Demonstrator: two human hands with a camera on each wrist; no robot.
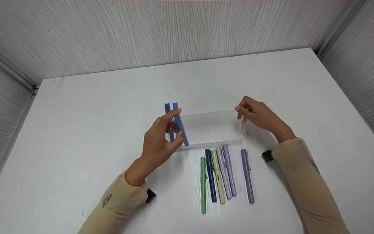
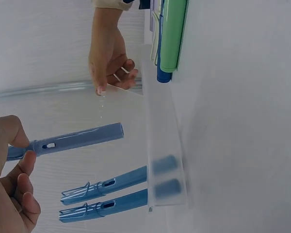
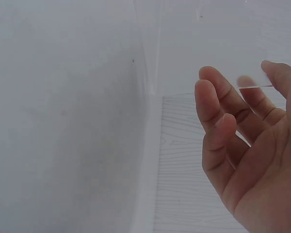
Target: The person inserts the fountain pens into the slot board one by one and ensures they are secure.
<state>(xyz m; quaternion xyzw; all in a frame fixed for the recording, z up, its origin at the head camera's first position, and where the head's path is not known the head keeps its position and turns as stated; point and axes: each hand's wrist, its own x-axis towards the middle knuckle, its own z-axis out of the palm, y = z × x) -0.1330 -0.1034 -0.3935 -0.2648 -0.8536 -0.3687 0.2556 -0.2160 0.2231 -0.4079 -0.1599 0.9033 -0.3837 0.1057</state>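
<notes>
My left hand point(image 1: 157, 138) pinches a light blue pen point(image 1: 183, 133) between thumb and fingers, over the left end of a clear plastic holder point(image 1: 213, 143). Two teal-blue pens point(image 2: 111, 180) lean in that holder below the held pen, their lower ends blurred behind its front lip. In the head view the left hand partly covers them. On the opposite side my right hand point(image 1: 255, 113) grips the holder's upper right edge. The right wrist view shows the thumb point(image 3: 281, 75) on one face of the clear sheet and a finger point(image 3: 247, 82) behind it.
In front of the holder, a row of capped pens lies on the white table point(image 1: 76, 130): a green pen point(image 1: 203, 185), a navy pen point(image 1: 211, 175), a pale green pen point(image 1: 218, 177) and two lilac ones. A greyish-purple pen point(image 1: 247, 175) lies apart to their right.
</notes>
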